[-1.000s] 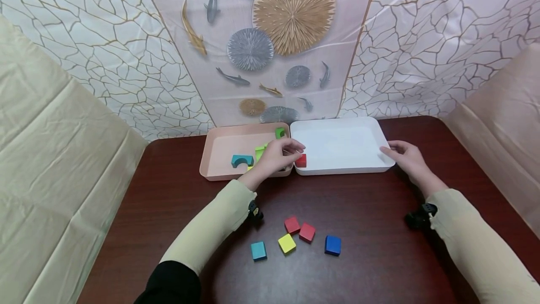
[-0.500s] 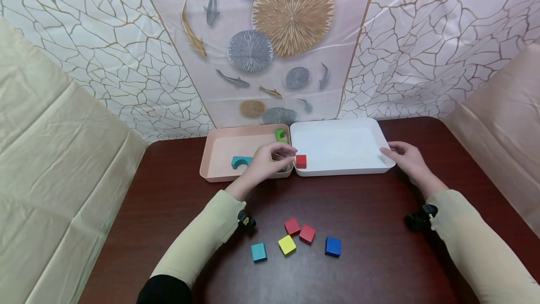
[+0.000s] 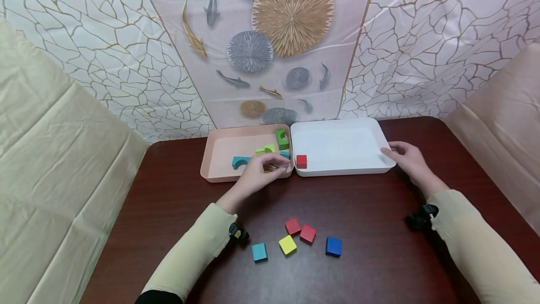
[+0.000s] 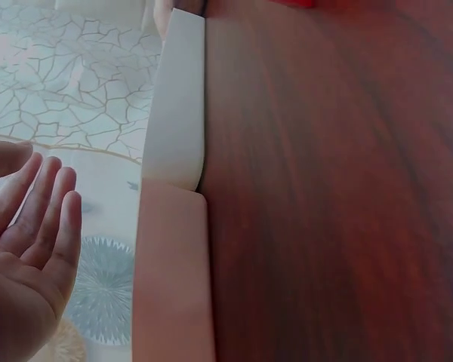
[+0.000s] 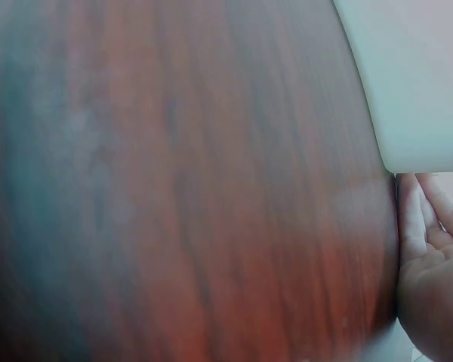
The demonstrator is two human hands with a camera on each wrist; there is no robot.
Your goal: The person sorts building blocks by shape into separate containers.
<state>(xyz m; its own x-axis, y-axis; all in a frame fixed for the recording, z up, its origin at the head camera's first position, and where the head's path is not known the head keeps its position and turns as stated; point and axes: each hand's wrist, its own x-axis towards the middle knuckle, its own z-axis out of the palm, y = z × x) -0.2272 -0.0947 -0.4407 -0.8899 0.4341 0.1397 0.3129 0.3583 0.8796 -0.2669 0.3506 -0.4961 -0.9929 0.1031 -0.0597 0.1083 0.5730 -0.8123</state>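
Note:
My left hand [image 3: 256,171] hovers over the front of the pink tray [image 3: 219,147], fingers loosely extended with nothing held, as the left wrist view confirms. Beneath and around it lie a teal arch block [image 3: 238,161], lime blocks [image 3: 259,151] and a green arch block [image 3: 281,140]; the hand hides part of the tray's contents. A red cube [image 3: 301,161] sits in the near left corner of the white tray [image 3: 341,147]. At that tray's right end, my right hand [image 3: 406,157] pinches the rim, thumb on top and fingers along the outer side.
Nearer on the dark wooden table [image 3: 358,280] lie a teal cube [image 3: 259,252], a yellow cube [image 3: 288,245], two red cubes [image 3: 308,234] and a blue cube [image 3: 333,247]. A patterned cloth [image 3: 270,60] hangs behind the trays, which stand side by side.
My left hand has let go of the red cube, leaving it in the white tray, and has drawn back leftward over the pink tray. The right hand stays at the white tray's rim.

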